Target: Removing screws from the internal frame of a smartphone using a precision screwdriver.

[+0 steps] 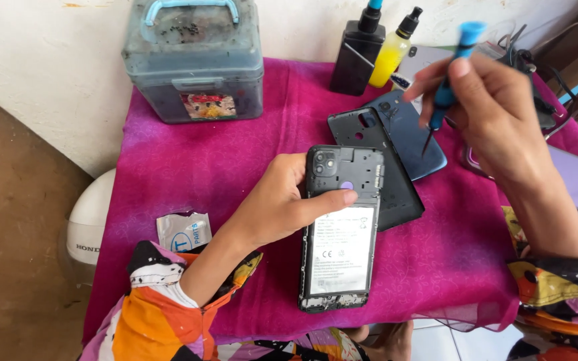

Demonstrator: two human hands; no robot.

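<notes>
My left hand [277, 204] grips an opened black smartphone [340, 247], its back off, with the battery and camera module showing; my thumb lies across its upper part. My right hand [496, 107] is raised to the right and holds a small blue-handled screwdriver [448, 87], tip pointing down above the table. Just behind the phone lie a black inner frame [396, 187] and a dark blue back cover [417, 137], both flat on the magenta cloth [235, 147].
A grey plastic box with a blue handle [193, 60] stands at the back left. A black bottle [356, 53] and a yellow bottle [393, 50] stand at the back. A small foil packet [183, 230] lies at left. Another phone [573, 177] and cables lie at right.
</notes>
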